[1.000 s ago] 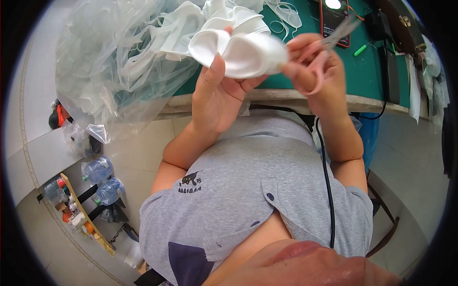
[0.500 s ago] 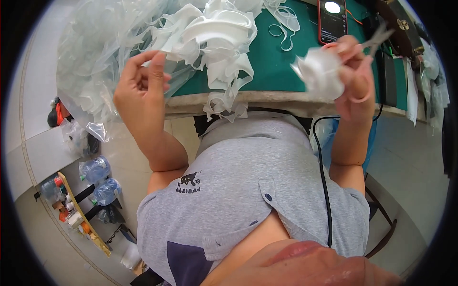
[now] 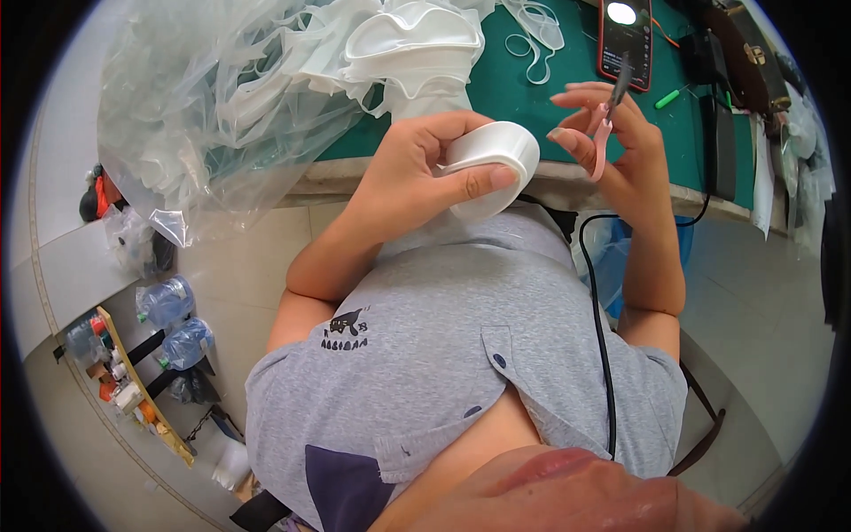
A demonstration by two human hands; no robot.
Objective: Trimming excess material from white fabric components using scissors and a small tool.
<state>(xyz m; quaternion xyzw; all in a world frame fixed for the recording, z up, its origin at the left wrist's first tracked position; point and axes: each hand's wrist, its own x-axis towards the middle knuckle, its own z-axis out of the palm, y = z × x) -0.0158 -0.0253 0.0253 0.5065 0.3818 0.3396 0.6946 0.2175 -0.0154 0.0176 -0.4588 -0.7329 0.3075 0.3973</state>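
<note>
In my left hand (image 3: 417, 177) is a smooth white cup-shaped piece (image 3: 512, 142), held over the table's front edge with the thumb across its near side. My right hand (image 3: 640, 155), a little to the right, has pink-handled scissors (image 3: 602, 146) hooked on it, their dark blades pointing up and away. The fingers of that hand are partly spread, and the blades are apart from the white piece. Beyond my left hand lies a pile of white moulded pieces (image 3: 412, 49) with wavy thin edges. My left fingers behind the cup are hidden.
A large clear plastic bag (image 3: 239, 115) spreads over the table's left side. Thin white offcuts (image 3: 541, 35) lie on the green tabletop (image 3: 567, 106), near a phone (image 3: 625, 44) and a green-handled tool (image 3: 667, 98). A black cable (image 3: 596, 306) hangs across my front.
My left hand has moved right and now holds the white piece, which was at my right hand before. The right hand has shifted slightly left, with the scissors turned upward.
</note>
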